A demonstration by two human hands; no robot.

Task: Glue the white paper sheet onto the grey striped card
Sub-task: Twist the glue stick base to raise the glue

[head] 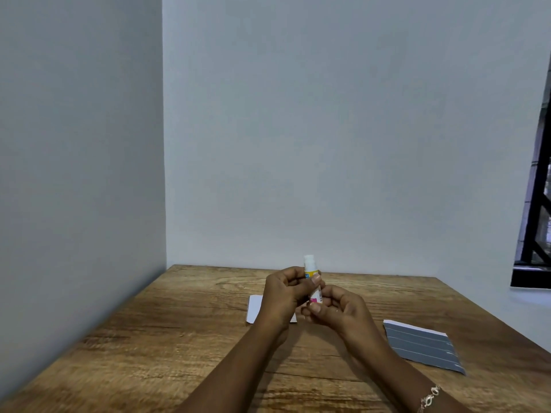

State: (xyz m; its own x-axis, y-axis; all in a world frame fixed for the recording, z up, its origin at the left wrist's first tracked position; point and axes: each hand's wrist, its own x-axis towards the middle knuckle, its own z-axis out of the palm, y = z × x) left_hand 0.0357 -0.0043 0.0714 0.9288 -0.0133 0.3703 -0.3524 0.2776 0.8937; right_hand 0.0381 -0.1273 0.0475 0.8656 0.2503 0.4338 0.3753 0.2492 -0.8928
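A glue stick (312,277) with a yellow and pink label stands upright between both hands above the table's middle. My left hand (284,296) grips its upper body, and my right hand (335,308) holds its lower end. The stick's white top pokes out above my fingers. The white paper sheet (254,308) lies flat on the table, mostly hidden behind my left hand. The grey striped card (423,345) lies flat to the right, apart from both hands.
The wooden table (179,338) sits in a corner, with walls at its left and far edges. A dark window frame (536,219) is at the far right. A bracelet (429,397) is on my right wrist.
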